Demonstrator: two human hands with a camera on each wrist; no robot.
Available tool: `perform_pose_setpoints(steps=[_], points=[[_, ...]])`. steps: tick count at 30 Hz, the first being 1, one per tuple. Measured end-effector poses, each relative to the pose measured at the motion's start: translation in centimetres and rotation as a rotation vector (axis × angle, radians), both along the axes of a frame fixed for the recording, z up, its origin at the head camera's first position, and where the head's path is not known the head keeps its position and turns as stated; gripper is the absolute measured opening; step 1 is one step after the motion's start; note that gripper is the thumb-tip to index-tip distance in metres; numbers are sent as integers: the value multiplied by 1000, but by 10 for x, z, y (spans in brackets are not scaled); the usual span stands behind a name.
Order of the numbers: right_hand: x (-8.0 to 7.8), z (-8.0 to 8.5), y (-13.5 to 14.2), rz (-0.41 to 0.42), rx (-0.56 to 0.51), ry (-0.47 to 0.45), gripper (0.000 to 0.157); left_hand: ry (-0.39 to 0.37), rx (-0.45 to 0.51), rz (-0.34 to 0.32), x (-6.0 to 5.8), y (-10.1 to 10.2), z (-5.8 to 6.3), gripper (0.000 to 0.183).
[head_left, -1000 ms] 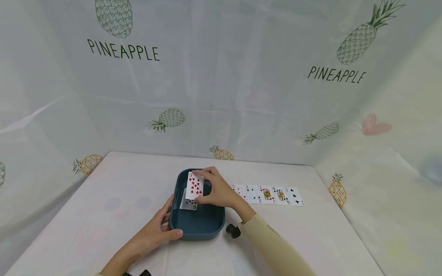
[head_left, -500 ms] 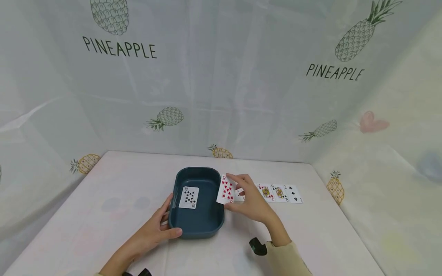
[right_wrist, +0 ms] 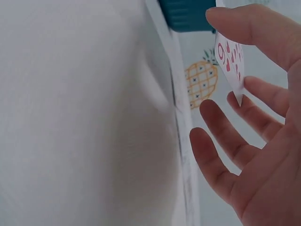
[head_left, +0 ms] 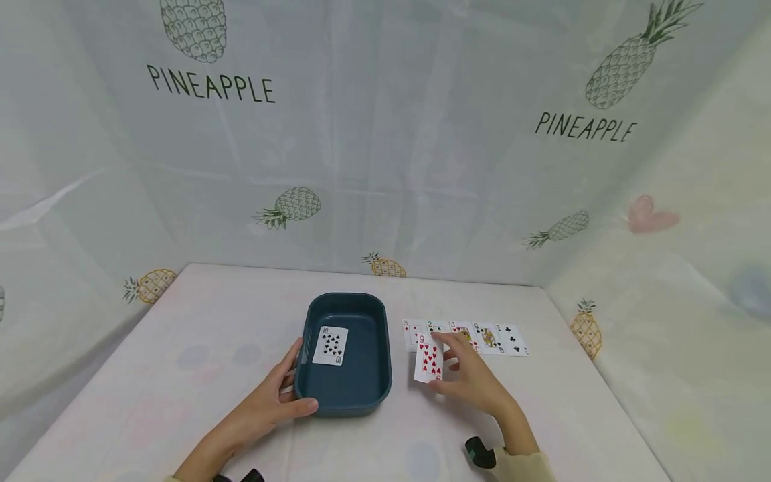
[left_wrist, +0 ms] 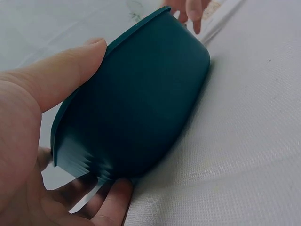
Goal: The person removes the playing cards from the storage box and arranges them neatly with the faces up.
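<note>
The left hand [head_left: 271, 403] grips the near-left side of the blue tray [head_left: 361, 396], thumb on the rim. To the tray's right, the right hand [head_left: 476, 383] pinches the nine of hearts [head_left: 428, 360] at its ends, other fingers loosely spread; the card's long axis runs near-to-far. A black ten [head_left: 330, 346] lies left in the tray. Just beyond the nine, a row of five cards [head_left: 487, 339] lies on the tabletop [head_left: 241, 314].

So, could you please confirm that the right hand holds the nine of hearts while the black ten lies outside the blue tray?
Not quite: the black ten lies inside the blue tray, as the head view shows. The right hand does hold the nine of hearts.
</note>
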State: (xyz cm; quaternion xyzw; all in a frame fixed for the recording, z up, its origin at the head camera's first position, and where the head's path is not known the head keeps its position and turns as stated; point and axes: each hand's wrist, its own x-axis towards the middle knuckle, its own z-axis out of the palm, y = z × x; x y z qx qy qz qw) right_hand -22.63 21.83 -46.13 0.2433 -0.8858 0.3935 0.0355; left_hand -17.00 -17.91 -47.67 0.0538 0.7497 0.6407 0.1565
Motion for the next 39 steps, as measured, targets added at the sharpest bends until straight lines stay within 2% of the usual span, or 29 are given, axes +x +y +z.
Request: perform_pose_setpoints(steps=[7,16,28,39], points=[[-2,-12,1,-14,11,-24,84,1,-27,22,-1,1,0,101],[-1,-19,2,-73,98,-48,85,-3,-27,19,0,3,1,102],[-2,-20,2,-27,140,-76,86,-10,-37,40,1,2,2,102],[-4,-15,-2,12,230,-35,79,-11,-57,53,1,2,2,102]])
